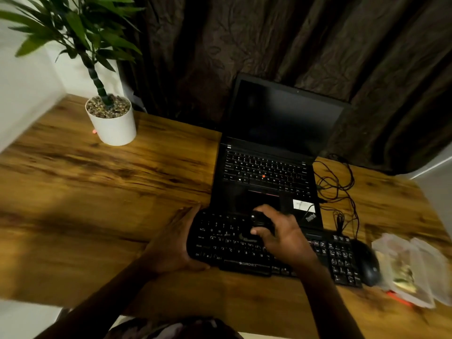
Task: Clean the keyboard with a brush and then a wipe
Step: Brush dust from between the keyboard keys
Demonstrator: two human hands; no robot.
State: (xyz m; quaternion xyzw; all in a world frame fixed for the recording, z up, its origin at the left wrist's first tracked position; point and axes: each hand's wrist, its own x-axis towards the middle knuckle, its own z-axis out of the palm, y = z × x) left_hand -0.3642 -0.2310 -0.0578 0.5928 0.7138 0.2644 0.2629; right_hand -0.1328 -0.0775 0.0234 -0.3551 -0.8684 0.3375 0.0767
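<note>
A black external keyboard [327, 255] lies on the wooden desk [97, 192] in front of an open laptop. My left hand [176, 245] holds the keyboard's left end, fingers along the far edge and thumb at the near edge. Over the keyboard's middle, my right hand [281, 231] grips a small black brush [259, 221], its dark bristles touching the keys near the home row. The frame is blurred, so the brush's shape is unclear.
A black laptop [266, 172] stands open with a dark screen behind the keyboard. To its right lie tangled cables [340, 189], a black mouse [369, 265] and a clear plastic packet [411, 270]. A potted plant [111, 118] stands at the back left. Dark curtains hang behind.
</note>
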